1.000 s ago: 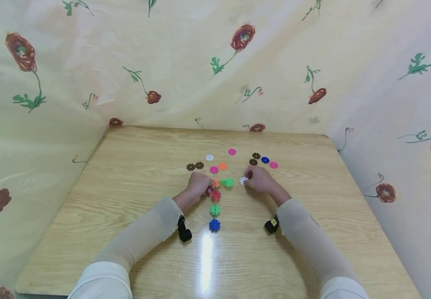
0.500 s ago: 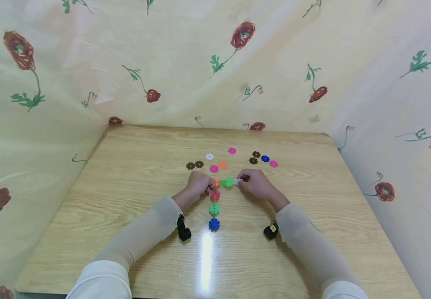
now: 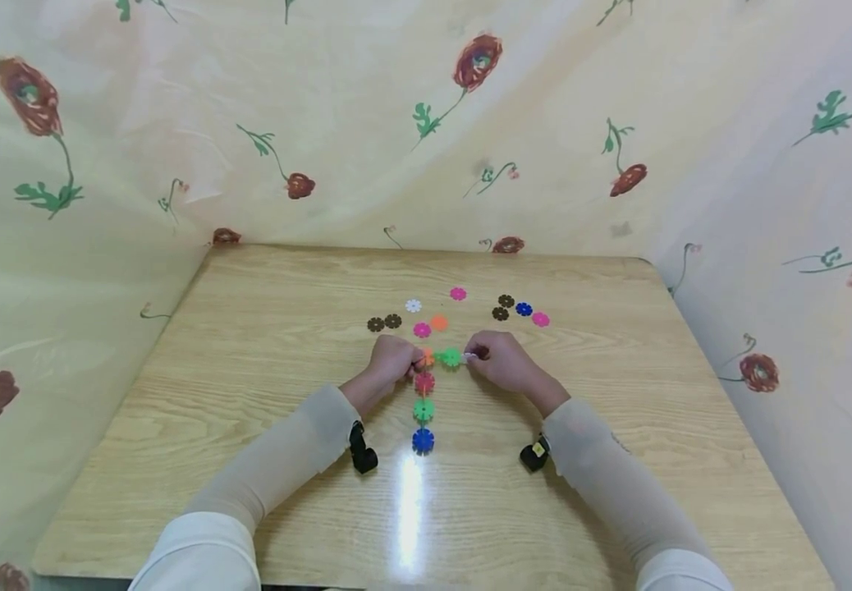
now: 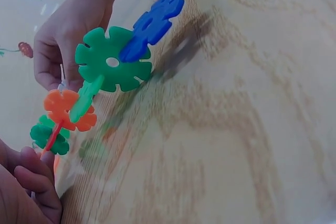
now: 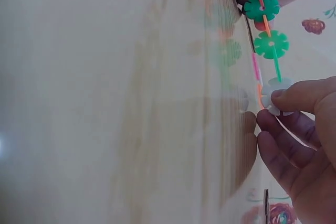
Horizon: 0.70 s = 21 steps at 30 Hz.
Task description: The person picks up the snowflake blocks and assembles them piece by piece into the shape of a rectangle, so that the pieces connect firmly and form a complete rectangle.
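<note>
In the head view, a chain of slotted flower-shaped plastic discs runs up the middle of the table: a blue disc [image 3: 423,441], a green disc [image 3: 423,410], a red disc [image 3: 424,382] and an orange disc [image 3: 428,356]. From the top it turns right to another green disc [image 3: 452,357]. My left hand [image 3: 391,361] pinches the chain at the orange corner. Thumb and fingers of my right hand [image 3: 503,361] pinch a white disc [image 5: 278,85], its rim meeting a green disc of the side branch. The left wrist view shows the chain's blue end [image 4: 157,19] raised above the tabletop.
Loose discs lie beyond the hands: brown [image 3: 376,324], pink [image 3: 422,330], orange [image 3: 438,322] and white [image 3: 414,305] ones, plus a brown, blue [image 3: 524,309] and pink group behind the right hand. Flower-patterned cloth [image 3: 367,123] surrounds the wooden table [image 3: 249,328].
My right hand has moved left, bringing the white disc up to the green disc at the branch's end. My left hand keeps its grip on the chain.
</note>
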{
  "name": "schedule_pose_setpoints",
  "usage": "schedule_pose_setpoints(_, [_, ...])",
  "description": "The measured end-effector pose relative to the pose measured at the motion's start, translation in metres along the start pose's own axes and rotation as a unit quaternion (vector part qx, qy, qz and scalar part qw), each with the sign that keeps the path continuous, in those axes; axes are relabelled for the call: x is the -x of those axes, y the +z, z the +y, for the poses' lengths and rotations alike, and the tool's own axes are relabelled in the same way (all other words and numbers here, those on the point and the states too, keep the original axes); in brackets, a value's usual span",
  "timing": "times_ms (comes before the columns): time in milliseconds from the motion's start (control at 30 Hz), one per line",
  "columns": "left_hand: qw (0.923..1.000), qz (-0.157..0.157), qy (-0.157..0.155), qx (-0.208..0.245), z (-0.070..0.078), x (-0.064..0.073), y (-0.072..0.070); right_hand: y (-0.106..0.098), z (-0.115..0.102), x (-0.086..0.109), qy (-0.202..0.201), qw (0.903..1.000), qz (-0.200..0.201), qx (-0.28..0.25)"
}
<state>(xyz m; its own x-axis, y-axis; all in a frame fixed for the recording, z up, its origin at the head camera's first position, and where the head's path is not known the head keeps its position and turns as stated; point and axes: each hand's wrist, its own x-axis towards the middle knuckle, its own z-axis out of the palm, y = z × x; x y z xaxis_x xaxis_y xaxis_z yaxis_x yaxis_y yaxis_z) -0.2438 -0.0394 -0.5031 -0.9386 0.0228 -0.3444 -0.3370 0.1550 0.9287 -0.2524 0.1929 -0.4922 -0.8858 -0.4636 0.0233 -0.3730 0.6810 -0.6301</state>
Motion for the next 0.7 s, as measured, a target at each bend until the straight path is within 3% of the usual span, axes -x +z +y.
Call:
schedule_pose_setpoints(467, [0.9999, 0.009, -0.001, 0.012, 0.001, 0.003, 0.0001, 0.0006, -0.0035, -0.0066, -0.04, 0.9979, -0.006, 0.05])
schedule_pose_setpoints(700, [0.9992, 0.038, -0.009, -0.003, 0.0011, -0.0019, 0.0024, 0.001, -0.0026, -0.0077, -0.062, 0.9961, -0.003, 0.063])
